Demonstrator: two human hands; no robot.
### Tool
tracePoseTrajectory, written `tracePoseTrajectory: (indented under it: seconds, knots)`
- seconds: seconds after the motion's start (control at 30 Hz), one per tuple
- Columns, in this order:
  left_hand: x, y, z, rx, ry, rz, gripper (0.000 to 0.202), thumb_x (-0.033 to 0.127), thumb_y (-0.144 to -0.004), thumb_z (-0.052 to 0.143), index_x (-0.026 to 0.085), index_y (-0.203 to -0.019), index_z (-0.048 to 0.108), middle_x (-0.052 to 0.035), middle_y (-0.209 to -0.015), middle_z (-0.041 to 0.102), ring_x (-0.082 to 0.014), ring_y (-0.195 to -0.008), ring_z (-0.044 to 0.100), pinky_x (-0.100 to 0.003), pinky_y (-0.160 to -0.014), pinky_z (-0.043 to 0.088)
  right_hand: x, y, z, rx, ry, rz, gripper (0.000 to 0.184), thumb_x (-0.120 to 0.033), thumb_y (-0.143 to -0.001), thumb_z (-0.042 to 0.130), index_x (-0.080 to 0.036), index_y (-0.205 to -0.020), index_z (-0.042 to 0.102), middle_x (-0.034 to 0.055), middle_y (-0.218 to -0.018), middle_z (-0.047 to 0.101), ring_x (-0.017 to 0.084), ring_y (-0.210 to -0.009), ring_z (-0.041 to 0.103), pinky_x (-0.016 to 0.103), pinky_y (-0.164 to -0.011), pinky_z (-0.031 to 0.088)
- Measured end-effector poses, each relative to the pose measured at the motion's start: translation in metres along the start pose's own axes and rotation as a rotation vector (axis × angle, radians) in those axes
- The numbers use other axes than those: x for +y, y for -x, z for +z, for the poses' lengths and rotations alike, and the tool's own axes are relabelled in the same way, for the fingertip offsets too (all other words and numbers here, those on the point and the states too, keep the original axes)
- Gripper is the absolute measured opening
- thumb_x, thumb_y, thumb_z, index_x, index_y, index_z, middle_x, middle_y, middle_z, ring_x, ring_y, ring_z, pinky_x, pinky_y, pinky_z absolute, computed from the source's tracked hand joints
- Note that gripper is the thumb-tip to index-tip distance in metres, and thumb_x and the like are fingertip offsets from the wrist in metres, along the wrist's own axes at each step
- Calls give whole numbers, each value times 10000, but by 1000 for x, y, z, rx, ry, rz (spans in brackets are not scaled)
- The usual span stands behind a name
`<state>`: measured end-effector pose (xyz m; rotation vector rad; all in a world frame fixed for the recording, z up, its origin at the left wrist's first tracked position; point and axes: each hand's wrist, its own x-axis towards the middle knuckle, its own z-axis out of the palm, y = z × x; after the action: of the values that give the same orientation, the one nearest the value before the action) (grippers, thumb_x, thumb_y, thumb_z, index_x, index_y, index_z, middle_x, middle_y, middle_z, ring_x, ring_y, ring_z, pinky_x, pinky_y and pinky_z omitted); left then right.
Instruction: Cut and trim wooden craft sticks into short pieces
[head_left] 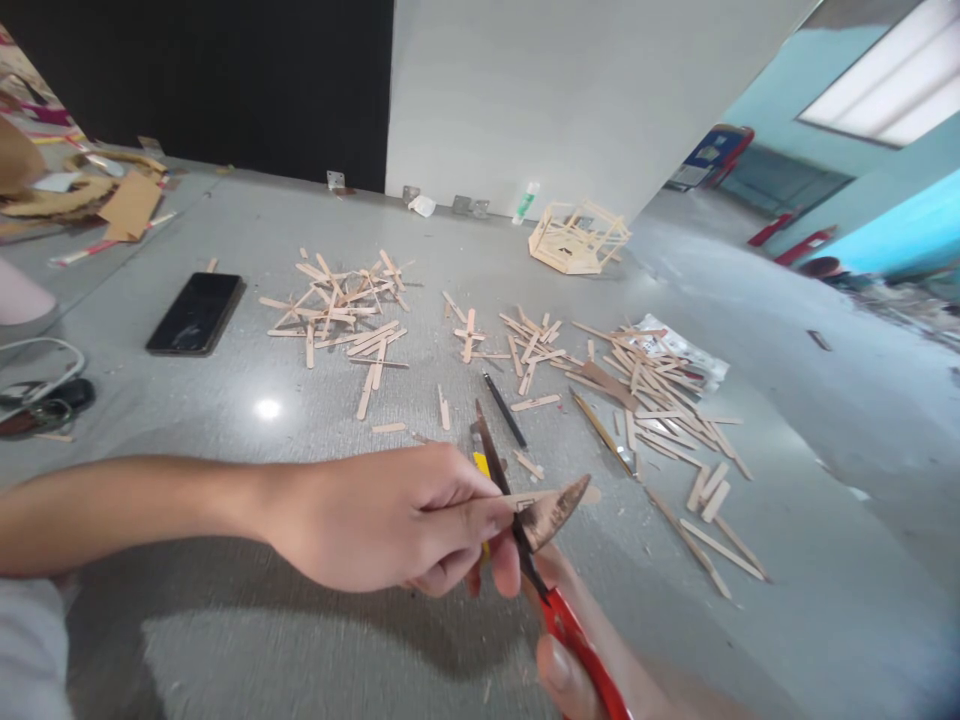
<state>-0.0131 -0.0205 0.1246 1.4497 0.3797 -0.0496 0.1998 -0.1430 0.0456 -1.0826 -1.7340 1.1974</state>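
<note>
Between the thumb and fingers of my left hand [390, 525] is a wooden craft stick [585, 495], its far end sticking out to the right. My right hand [562, 650] grips the red handles of a pair of scissors [559, 515]. The rusty blades stand apart around the stick, close to my left fingertips. Partly hidden behind the blades is something yellow [480, 465] that I cannot make out. A dark pen-like stick [505, 410] and a pencil [602, 430] lie just beyond the hands.
Several craft sticks lie in piles, one on the left [337, 300] and one on the right [667, 400] by a plastic packet [705, 365]. A small stick-built frame [574, 245] and a glue tube [526, 203] stand at the back. A phone [196, 313] and keys [56, 405] lie left.
</note>
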Motion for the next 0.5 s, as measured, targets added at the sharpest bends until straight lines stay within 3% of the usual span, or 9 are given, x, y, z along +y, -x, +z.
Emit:
tracePoseTrajectory:
  seconds: [0.13, 0.3, 0.43, 0.5]
  knots:
    - [1, 0, 1, 23, -53, 13, 354, 364, -1140, 437, 151, -916, 610, 81, -580, 423, -72, -500, 358, -190, -530, 341, 3, 3, 0, 4, -1, 13, 487, -709, -1002, 525, -270, -1196, 606, 80, -1064, 625, 265, -963, 604, 399, -850, 514]
    - [3, -1, 2, 31, -92, 11, 349, 352, -1144, 426, 156, -912, 598, 81, -590, 431, -71, -506, 364, -187, -545, 351, 9, 9, 4, 44, -36, 9, 424, -654, -1019, 534, -269, -1178, 610, 64, -999, 631, 216, -784, 580, 358, -716, 509]
    - [5, -1, 2, 22, -109, 0, 375, 353, -1152, 393, 159, -892, 581, 85, -580, 420, -71, -486, 347, -191, -539, 352, 14, 9, 7, 111, 30, -10, 348, -583, -1055, 522, -264, -1099, 654, 73, -995, 656, 229, -869, 604, 370, -796, 519]
    - [5, -2, 2, 21, -98, -6, 377, 377, -1145, 420, 164, -876, 575, 86, -575, 418, -72, -478, 341, -195, -532, 351, 20, 8, 8, 113, -3, -13, 365, -590, -1047, 521, -252, -1040, 661, 70, -930, 648, 229, -816, 593, 367, -743, 522]
